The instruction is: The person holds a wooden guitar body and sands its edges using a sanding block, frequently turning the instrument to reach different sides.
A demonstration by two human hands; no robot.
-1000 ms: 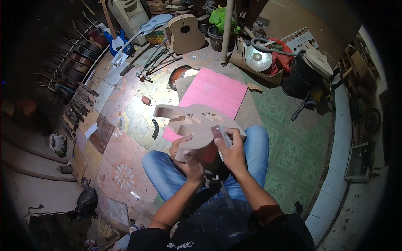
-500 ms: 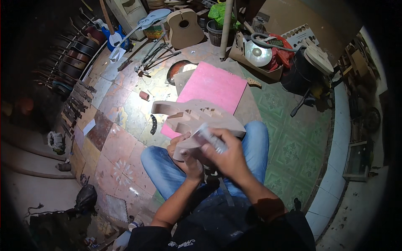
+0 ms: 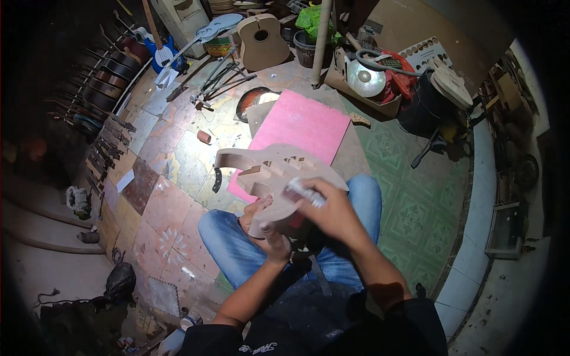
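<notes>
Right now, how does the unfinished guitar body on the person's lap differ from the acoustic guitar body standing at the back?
The unfinished guitar body is flat, with cutaway horns and open routed cavities; the acoustic guitar body is deep and boxy with one round sound hole. The first lies across the lap, steadied by the left hand while the right hand presses a small block on it; the second stands untouched. Both are bare, pale wood.

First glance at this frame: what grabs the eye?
The bare wooden guitar body at centre, resting over the person's lap: the left hand steadies its lower edge while the right hand presses a small pale block onto it. Just beyond lies a bright pink sheet on the tiled floor, and a row of guitars lines the left wall.
</notes>
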